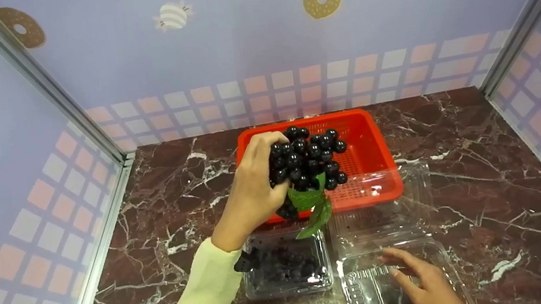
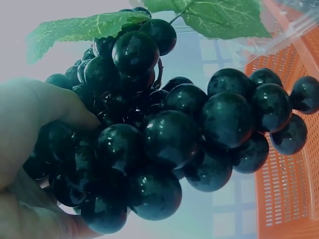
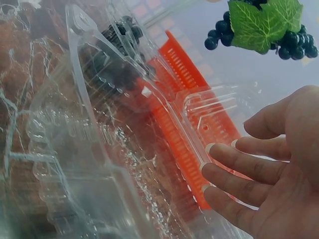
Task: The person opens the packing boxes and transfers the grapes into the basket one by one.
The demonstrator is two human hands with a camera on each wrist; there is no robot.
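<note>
My left hand (image 1: pixel 251 185) grips a bunch of glossy black grapes (image 1: pixel 302 156) from its left side, held up over the red plastic basket (image 1: pixel 387 158). Green leaves (image 1: pixel 307 199) hang off the bunch toward me. In the left wrist view the thumb and fingers press into the grapes (image 2: pixel 172 139). My right hand (image 1: pixel 423 283) has its fingers loosely extended over an open clear plastic clamshell box (image 1: pixel 371 299). Its raised clear lid (image 1: pixel 383 226) overlaps the front right corner of the basket. In the right wrist view nothing lies between the fingers (image 3: pixel 244 189).
Left of the open box stands another clear plastic box (image 1: pixel 326 269) with dark fruit inside. All of it stands on a dark red marbled table (image 1: pixel 461 190). Patterned panels (image 1: pixel 257 45) close off the back and both sides, with metal posts (image 1: pixel 522 17) at the corners.
</note>
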